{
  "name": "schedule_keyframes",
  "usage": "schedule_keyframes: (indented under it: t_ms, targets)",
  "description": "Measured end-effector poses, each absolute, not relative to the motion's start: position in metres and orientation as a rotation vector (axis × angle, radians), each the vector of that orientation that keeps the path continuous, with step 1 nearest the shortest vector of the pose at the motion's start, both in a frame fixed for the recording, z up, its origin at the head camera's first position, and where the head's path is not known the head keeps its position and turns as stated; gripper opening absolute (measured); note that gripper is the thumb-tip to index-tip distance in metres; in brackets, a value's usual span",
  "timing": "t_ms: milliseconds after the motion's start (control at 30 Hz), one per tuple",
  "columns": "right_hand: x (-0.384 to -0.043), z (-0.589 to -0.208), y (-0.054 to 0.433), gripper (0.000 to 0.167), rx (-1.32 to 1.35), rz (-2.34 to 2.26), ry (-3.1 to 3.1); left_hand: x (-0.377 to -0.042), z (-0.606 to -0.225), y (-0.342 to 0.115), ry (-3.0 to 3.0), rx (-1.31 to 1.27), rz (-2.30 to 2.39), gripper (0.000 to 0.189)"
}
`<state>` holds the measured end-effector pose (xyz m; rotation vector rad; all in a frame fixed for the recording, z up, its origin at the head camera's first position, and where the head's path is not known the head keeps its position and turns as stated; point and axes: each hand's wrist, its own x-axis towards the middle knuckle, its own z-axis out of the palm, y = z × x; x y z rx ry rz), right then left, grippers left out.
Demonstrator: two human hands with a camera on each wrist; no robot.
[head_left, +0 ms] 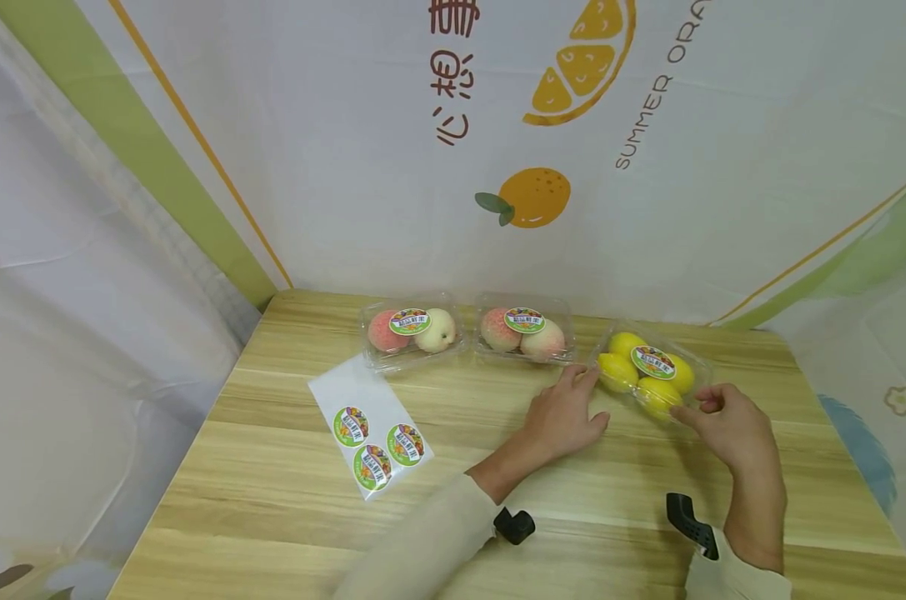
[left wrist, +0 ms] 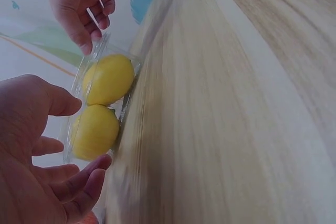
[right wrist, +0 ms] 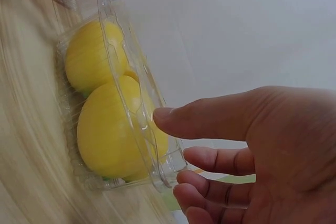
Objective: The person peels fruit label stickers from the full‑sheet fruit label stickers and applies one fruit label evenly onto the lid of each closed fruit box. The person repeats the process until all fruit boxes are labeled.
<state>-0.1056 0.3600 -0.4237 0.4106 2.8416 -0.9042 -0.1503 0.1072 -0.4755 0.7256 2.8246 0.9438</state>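
A clear plastic box of yellow lemons (head_left: 661,397), with a round fruit sticker (head_left: 653,362) on its lid, sits at the right rear of the table. At the box's left end is my left hand (head_left: 561,414), its fingertips at the edge and its thumb apart from the fingers. My right hand (head_left: 733,427) is at the front right corner. In the right wrist view its straight thumb (right wrist: 205,120) touches the lid rim, while the loosely bent fingers lie by the box's end. Lemons (left wrist: 107,80) show through the plastic in the left wrist view.
Two clear boxes of peaches, one in the middle (head_left: 526,329) and one on the left (head_left: 411,333), stand along the back edge, both with stickers. A white sticker sheet (head_left: 366,392) with three round labels lies left on the wooden table (head_left: 257,500). A printed curtain hangs behind.
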Motion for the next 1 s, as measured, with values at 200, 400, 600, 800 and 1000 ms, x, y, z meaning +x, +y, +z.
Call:
schedule_keyframes:
  t_ms: [200,400,600,800,1000]
  targets:
    - [-0.106,-0.426,0.362,0.063,0.418,-0.906,2.841,-0.151,-0.478,0.106,2.820,0.747,0.946,0.068]
    - [-0.106,-0.427,0.362,0.063,0.417,-0.909,2.844,-0.149,-0.480,0.099,2.801,0.779,0.982,0.071]
    - [-0.107,-0.428,0.363,0.063,0.416,-0.903,2.847,-0.144,-0.483,0.092,2.788,0.794,1.030,0.069]
    - [-0.108,-0.428,0.363,0.062,0.418,-0.896,2.849,-0.138,-0.484,0.083,2.805,0.836,1.092,0.065]
    - [-0.107,-0.427,0.362,0.063,0.427,-0.897,2.847,-0.134,-0.477,0.075,2.789,0.852,1.165,0.062]
